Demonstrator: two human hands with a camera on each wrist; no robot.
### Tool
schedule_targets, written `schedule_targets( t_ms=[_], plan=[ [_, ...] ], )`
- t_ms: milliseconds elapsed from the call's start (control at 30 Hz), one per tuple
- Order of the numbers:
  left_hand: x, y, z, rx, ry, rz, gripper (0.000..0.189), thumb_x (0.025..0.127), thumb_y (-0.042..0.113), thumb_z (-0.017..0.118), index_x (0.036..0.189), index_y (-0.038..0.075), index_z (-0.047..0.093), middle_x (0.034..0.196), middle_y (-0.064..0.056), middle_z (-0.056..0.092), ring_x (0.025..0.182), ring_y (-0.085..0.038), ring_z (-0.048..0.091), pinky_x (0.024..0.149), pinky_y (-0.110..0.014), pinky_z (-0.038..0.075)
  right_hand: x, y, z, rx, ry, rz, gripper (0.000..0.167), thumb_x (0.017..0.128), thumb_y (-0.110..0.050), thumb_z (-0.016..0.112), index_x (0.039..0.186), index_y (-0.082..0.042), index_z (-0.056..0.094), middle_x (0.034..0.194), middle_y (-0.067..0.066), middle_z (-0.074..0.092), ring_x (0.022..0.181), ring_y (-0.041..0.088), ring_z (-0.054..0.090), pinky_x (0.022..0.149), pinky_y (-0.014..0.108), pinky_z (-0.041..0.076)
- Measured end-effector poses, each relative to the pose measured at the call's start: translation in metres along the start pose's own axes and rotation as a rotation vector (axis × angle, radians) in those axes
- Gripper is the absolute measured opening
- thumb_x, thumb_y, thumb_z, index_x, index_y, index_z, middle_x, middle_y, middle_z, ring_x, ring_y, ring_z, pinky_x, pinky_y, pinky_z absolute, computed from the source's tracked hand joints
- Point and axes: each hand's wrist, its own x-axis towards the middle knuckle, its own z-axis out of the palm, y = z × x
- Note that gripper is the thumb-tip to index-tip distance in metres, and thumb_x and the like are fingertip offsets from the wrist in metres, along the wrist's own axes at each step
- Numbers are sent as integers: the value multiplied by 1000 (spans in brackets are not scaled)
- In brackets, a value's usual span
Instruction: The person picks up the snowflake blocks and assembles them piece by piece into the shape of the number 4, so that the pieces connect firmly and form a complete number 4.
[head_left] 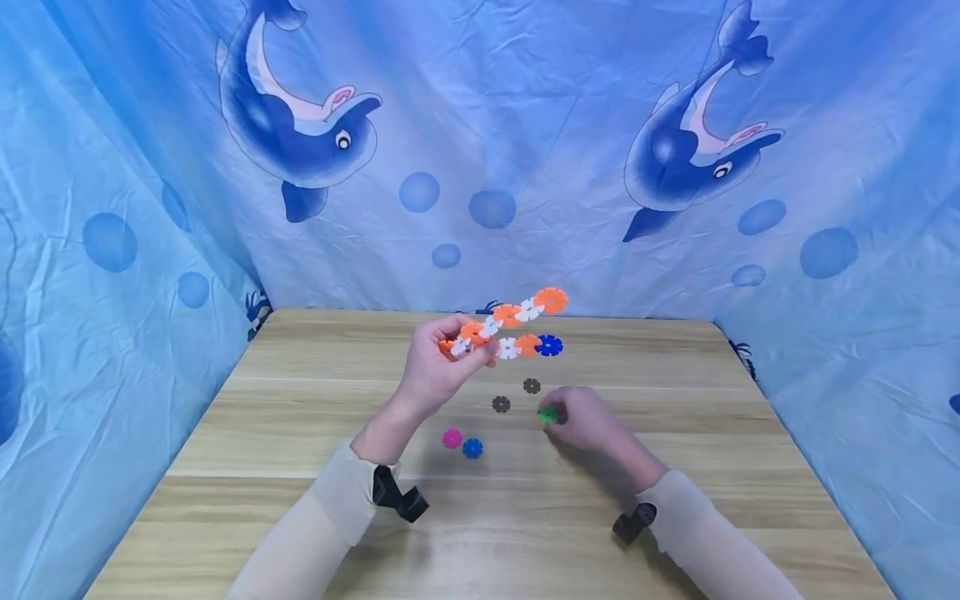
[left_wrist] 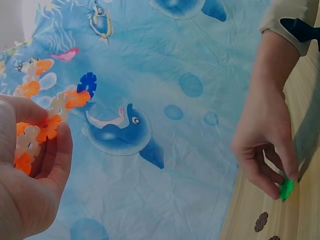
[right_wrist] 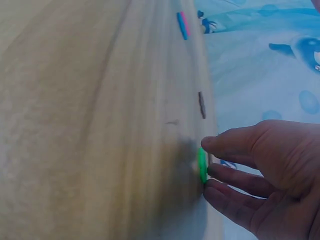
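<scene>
My left hand (head_left: 442, 367) grips a chain of interlocking snowflake discs (head_left: 507, 314), orange and white in turn, raised above the table. Two arms of the chain reach out to the right; a dark blue disc (head_left: 549, 345) ends the lower one. Part of the chain is hidden behind the palm and fingers. Low over the tabletop, my right hand (head_left: 587, 418) pinches a green snowflake disc (right_wrist: 202, 165) by its edges between thumb and fingertips. Two dark brown discs, a nearer one (head_left: 501, 404) and a farther one (head_left: 532, 386), lie just left of that hand.
On the wooden table (head_left: 300, 433), a pink disc (head_left: 452, 437) and a blue disc (head_left: 472, 448) lie side by side, nearer to me than the brown ones. Blue cloth (head_left: 495, 125) printed with dolphins hangs behind the table and along both sides.
</scene>
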Motion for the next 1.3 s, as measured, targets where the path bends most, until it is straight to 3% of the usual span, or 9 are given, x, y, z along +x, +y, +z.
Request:
schedule_targets(
  t_ms=[233,433,700,867,1100,1200,1300],
  plan=[
    [0,-2,1,19,-3,-6,17,94,3,76,106,-9,72,81,7,75,74,-11,76,73,-24,65,3,6,5,-29,24,-37,24,84,-2,82,107,-10,80,96,0,78,82,10,67,76,27,62],
    [0,-2,1,24,1,0,15,94,3,75,105,-7,73,81,6,75,74,-12,75,74,-26,65,3,10,3,-39,91,-69,21,87,1,73,106,-7,79,91,1,77,75,6,64,70,22,59],
    [-3,-3,-1,21,8,-32,18,95,4,75,108,-7,72,84,5,75,75,-12,76,76,-26,66,-2,12,-10,38,146,-76,19,90,2,74,107,-5,78,94,5,78,84,12,72,78,26,65],
    [-2,-2,-2,4,4,5,17,95,2,73,108,-9,71,87,5,74,75,-12,76,75,-25,65,-1,4,-31,116,248,-137,24,92,-1,75,115,-4,78,99,8,81,84,15,75,77,26,65],
    [-4,-2,-2,-109,-14,57,23,97,-5,60,113,-22,64,92,7,73,73,-9,74,79,-24,65,-7,-19,-55,275,416,-214,22,92,-2,80,114,-8,80,97,8,82,84,11,78,79,26,66],
    [-4,-2,-2,-112,-14,57,23,98,-4,60,112,-22,64,90,8,74,72,-9,74,79,-24,65,-12,-32,-62,369,512,-256,20,92,0,80,111,-5,80,95,12,82,81,4,75,78,20,64],
    [-5,-2,-2,-103,-9,49,23,98,-3,61,112,-20,65,90,8,74,71,-9,74,79,-24,65,-18,-46,-69,490,606,-351,20,88,9,79,108,5,78,92,15,81,80,0,74,73,17,63]
  ],
)
